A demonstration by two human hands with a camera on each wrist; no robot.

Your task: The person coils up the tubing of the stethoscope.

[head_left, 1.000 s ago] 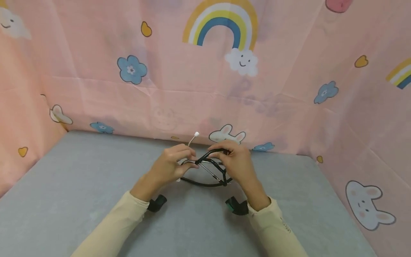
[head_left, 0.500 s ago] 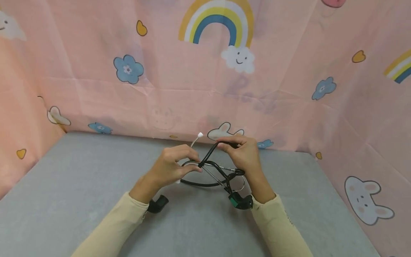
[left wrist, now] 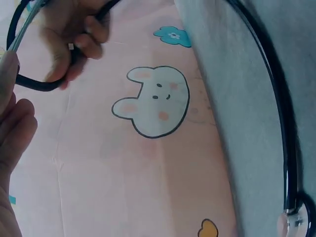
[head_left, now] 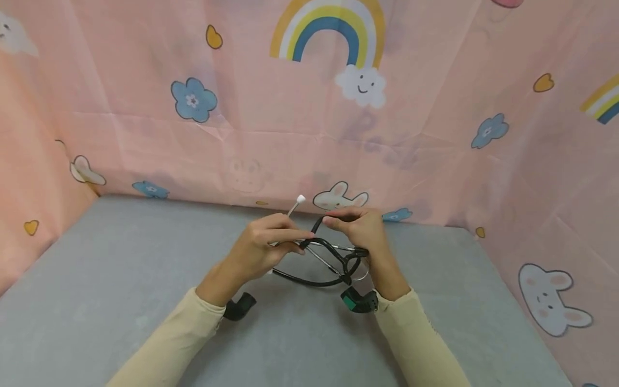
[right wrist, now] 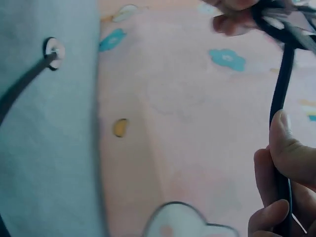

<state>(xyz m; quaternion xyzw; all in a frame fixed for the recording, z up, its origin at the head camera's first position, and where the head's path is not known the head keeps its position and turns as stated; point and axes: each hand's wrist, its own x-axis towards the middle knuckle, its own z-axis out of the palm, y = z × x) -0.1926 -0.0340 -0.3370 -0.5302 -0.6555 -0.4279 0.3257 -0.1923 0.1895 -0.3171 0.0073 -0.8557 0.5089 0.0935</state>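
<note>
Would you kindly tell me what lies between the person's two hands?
Between the left hand and the right hand, the head view shows part of a stethoscope: black tubing and metal ear tubes, with gray tabletop visible beyond.

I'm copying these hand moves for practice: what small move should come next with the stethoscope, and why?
Perhaps the right hand should draw the black tube in closer to the metal arms: it pinches a stretch leading away from them, while the left hand grips near where they meet.

the grey table (head_left: 96, 290) bears a stethoscope chestpiece (right wrist: 58, 55)
</note>
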